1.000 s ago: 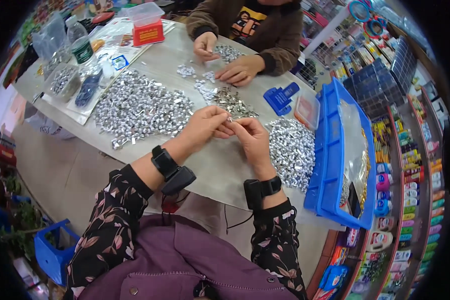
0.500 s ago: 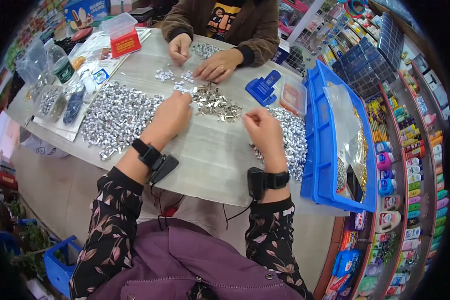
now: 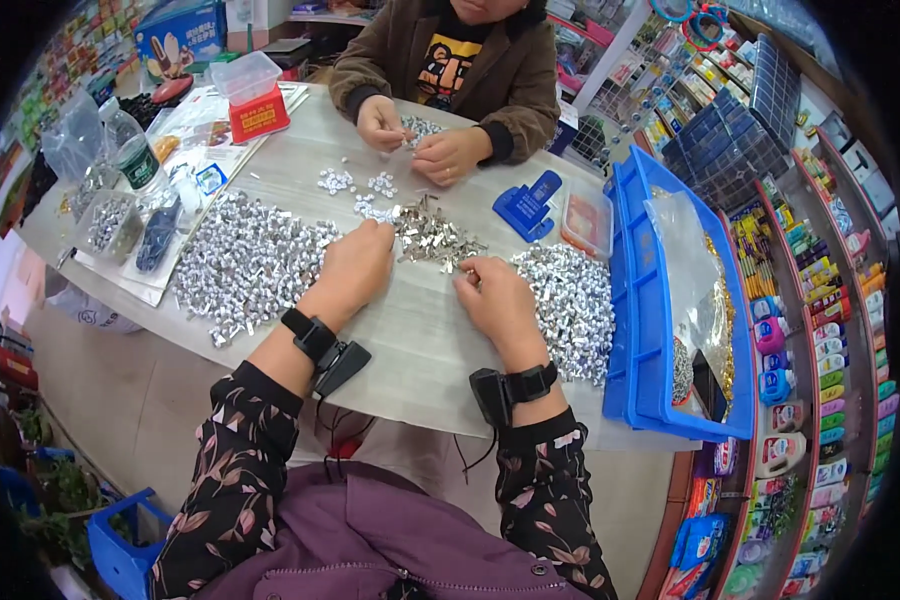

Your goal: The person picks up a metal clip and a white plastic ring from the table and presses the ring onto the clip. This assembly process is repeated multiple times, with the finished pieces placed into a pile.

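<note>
My left hand (image 3: 358, 262) is closed, its curled fingertips beside small white pieces (image 3: 370, 208); whatever they pinch is hidden. At the near edge of a loose heap of small shiny metal clips (image 3: 432, 238) is my right hand (image 3: 498, 302), thumb and fingers drawn together; I cannot make out what is between them. A broad pile of small white-and-silver pieces (image 3: 245, 262) spreads beside my left hand. Another pile of similar pieces (image 3: 573, 310) lies right of my right hand.
Across the table (image 3: 410, 345), a person's hands (image 3: 446, 156) work near a smaller heap. A blue plastic holder (image 3: 528, 206), a clear lidded box (image 3: 587, 222) and a blue crate (image 3: 625, 330) stand right. A bottle (image 3: 135, 160) and red box (image 3: 259, 116) stand left.
My right hand has moved left to the metal clips. My left hand has shifted slightly relative to the piles. The other person's hands have come closer together. The whole view has tilted slightly.
</note>
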A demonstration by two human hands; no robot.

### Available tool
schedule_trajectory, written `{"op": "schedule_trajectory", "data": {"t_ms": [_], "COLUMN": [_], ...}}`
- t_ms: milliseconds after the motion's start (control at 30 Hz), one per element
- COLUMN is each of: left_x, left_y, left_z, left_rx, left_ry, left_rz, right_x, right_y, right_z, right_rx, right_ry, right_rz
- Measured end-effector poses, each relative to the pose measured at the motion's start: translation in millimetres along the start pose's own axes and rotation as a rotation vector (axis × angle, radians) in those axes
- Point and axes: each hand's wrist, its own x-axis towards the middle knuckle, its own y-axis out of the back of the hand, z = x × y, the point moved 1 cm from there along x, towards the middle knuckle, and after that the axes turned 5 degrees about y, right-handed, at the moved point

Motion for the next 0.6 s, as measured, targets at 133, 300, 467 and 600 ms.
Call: {"op": "schedule_trajectory", "data": {"t_ms": [133,300,467,600], "left_x": [-1,0,1,4], "left_y": [0,-1,-5,-5], "left_z": [-3,-8,-16,-18], "left_rx": [-0.02,-0.012,-0.118,-0.057], "left_ry": [-0.033,-0.059,-0.101,-0.073], "left_rz": [0.022,0.013,0.132,0.059], "right_x": [0,3,3,2], "right_y": [-3,0,1,2], "right_z": [0,-1,2,1], "right_rx": [-0.033,0.035,0.013,0.059], "right_ry": [-0.018,-0.051,-0.07,-0.068], "right_rz": [0.017,-0.04,-0.06,-0.048]}}
